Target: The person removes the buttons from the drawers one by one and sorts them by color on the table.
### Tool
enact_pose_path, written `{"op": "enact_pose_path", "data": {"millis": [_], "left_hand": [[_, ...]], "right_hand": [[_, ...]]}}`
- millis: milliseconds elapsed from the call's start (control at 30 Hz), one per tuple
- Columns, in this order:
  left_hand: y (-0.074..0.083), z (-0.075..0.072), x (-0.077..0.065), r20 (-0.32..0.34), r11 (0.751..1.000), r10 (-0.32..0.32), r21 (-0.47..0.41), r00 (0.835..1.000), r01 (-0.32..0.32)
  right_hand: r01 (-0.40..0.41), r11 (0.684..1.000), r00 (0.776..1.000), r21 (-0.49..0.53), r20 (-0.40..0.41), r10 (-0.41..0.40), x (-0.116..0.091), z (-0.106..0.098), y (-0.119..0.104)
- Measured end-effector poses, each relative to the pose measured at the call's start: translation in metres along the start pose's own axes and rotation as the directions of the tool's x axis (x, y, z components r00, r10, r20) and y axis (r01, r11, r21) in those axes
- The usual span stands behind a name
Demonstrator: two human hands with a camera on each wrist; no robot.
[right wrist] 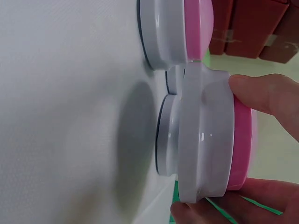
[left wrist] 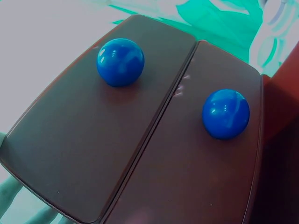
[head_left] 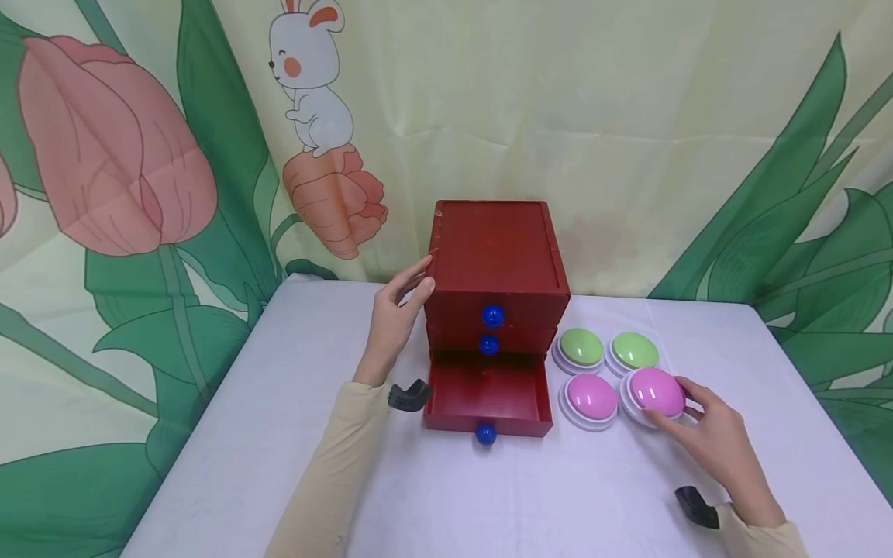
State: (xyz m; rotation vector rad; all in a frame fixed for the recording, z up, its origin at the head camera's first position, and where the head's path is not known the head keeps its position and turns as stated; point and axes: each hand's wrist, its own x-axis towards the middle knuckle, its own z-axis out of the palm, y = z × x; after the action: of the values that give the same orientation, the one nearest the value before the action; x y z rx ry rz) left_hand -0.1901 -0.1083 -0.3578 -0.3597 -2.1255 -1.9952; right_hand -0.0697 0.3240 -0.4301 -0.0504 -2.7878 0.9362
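A red three-drawer cabinet with blue ball knobs stands mid-table; its bottom drawer is pulled out, and nothing shows inside it. My left hand rests against the cabinet's left side, fingers extended. Two shut drawer fronts fill the left wrist view. To the right, my right hand grips a pink push button by its white rim, thumb and fingers on opposite sides. In the right wrist view, the gripped push button appears raised off the table, with a shadow beside it.
A second pink push button sits between the cabinet and my right hand. Behind are two green push buttons. The white tablecloth covers the table. A printed curtain hangs right behind the cabinet.
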Motion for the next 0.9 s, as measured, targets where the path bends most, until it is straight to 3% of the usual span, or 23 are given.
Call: {"op": "enact_pose_path", "data": {"millis": [433,533,667,767,900], "left_hand": [[-0.001,0.000,0.000,0.002,1.000,-0.005,0.000,1.000,0.005],[0.014,0.002,-0.004,0.009,1.000,-0.023,-0.001,1.000,0.023],[0.016,0.002,-0.003,0.015,0.999,-0.047,-0.001,0.999,0.047],[0.002,0.000,0.002,0.010,0.999,-0.039,-0.005,0.999,0.039],[-0.001,0.000,0.001,0.006,1.000,-0.026,-0.011,1.000,0.026]], "right_hand": [[-0.090,0.994,0.990,-0.064,0.102,0.096,0.000,0.005,0.013],[-0.105,0.992,0.986,-0.071,0.123,0.113,0.000,0.006,0.015],[-0.143,0.987,0.973,-0.068,0.175,0.153,0.001,0.005,0.016],[-0.165,0.984,0.958,-0.064,0.228,0.176,0.002,0.004,0.016],[-0.173,0.983,0.947,-0.062,0.265,0.183,0.004,0.003,0.016]]}}
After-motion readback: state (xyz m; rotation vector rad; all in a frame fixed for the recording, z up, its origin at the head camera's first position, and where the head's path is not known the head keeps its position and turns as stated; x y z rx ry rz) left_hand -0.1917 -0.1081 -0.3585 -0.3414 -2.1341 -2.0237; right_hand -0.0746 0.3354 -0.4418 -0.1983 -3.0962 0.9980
